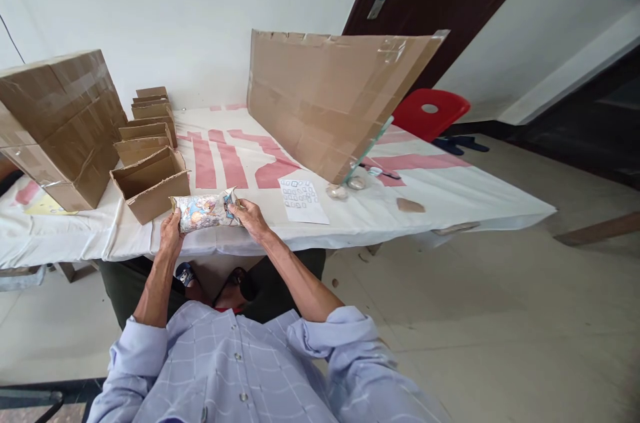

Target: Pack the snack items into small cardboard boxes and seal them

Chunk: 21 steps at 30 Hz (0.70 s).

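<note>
A puffy printed snack bag, pale with blue and orange pictures, is held level over the table's front edge. My left hand is closed on its left end. On its right end, my right hand grips with the thumb on top. Just behind the bag's left end stands an open cardboard box, the nearest of a row of small boxes. To the right of the bag lies a white paper sheet printed with small outlined shapes.
A large cardboard box stands on the left, and a tall cardboard panel leans at the back. Two small clear-wrapped items and a brown cardboard scrap lie right on the cloth-covered table. Beyond is a red chair.
</note>
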Tool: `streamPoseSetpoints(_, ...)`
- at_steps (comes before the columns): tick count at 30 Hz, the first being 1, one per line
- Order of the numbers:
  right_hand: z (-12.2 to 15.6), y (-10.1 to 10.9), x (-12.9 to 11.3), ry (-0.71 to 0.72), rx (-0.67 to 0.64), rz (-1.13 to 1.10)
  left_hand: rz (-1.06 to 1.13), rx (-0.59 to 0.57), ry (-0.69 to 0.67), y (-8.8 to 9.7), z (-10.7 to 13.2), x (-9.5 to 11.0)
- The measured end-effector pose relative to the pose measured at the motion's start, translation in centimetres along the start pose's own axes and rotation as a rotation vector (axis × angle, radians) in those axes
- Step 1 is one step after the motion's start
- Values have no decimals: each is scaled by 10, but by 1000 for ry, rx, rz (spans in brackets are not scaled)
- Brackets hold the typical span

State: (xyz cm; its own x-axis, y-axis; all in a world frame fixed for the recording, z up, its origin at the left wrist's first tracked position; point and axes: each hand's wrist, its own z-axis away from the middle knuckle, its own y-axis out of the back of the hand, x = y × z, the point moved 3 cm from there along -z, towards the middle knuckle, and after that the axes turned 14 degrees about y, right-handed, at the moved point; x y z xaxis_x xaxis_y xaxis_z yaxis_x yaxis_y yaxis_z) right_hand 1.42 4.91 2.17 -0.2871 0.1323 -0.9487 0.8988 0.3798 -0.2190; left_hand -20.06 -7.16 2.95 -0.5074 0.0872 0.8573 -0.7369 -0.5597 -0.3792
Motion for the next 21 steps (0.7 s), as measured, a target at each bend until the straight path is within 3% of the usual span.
streamPoseSetpoints(6,2,1,15,-92,34,-14,74,91,8,-3,0,-4)
streamPoseSetpoints(13,3,0,14,-109,58,-22,85,125,14,-10,5,-3)
streamPoseSetpoints(17,0,-1,-4,-40,55,-41,91,96,-44,-19,15,13)
streamPoseSetpoints(21,-12,-3,-47,135,44,-98,117,43,-186,-34,30,50)
